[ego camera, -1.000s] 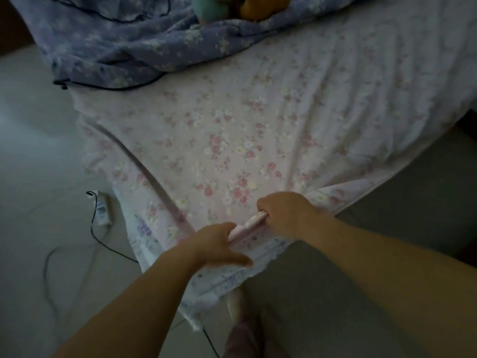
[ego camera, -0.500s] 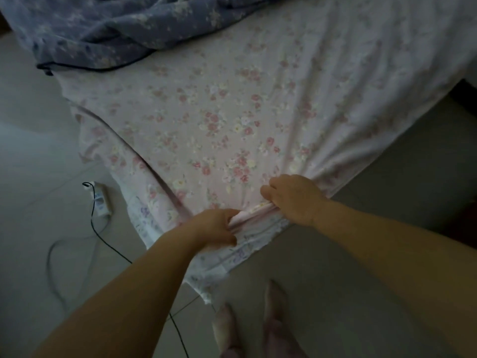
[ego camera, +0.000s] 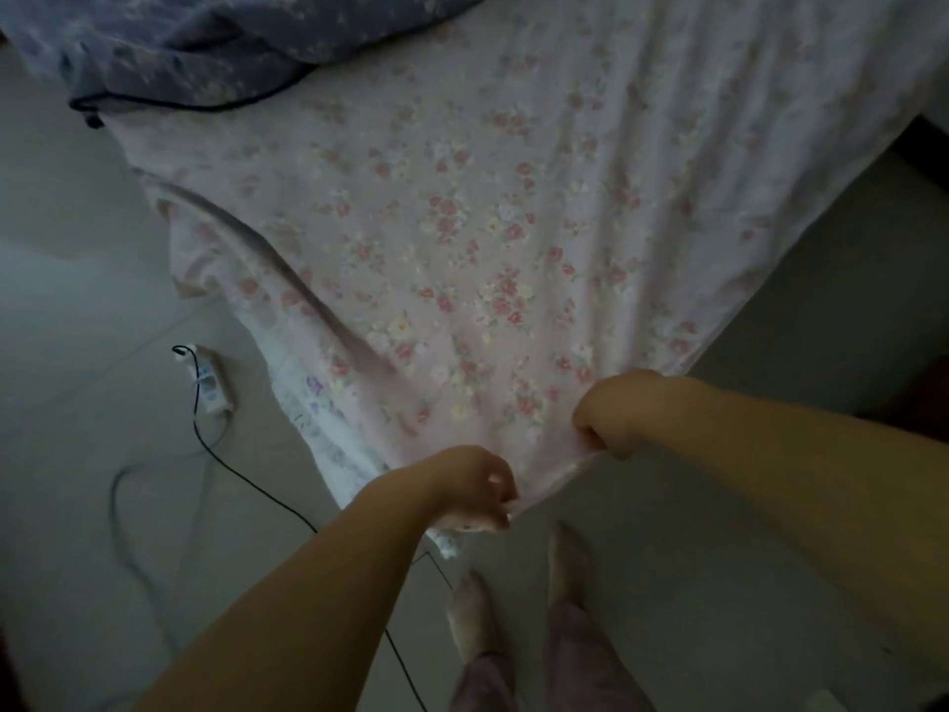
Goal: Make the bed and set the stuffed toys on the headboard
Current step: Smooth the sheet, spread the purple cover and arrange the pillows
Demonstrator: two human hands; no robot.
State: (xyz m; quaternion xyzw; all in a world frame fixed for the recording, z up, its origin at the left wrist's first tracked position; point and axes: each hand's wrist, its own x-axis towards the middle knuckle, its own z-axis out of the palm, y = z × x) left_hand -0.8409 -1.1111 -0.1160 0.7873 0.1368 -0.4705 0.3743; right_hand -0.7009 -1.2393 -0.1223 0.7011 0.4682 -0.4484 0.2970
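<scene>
Sheet corner [ego camera: 544,485] is gripped by curled left hand [ego camera: 470,493] and right hand [ego camera: 624,411] | blue quilt [ego camera: 205,48] is cut off at far edge | fingertips are hidden in fabric.

Bare forearms without sleeves, two hands [ego camera: 539,454], bare feet [ego camera: 513,593], loose pale pink trouser legs [ego camera: 518,670]

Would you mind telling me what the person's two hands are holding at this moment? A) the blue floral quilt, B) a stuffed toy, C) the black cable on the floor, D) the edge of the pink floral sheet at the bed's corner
D: the left hand and right hand both pinch the hem of the pink floral sheet, while the blue quilt lies bunched farther up the bed.
</scene>
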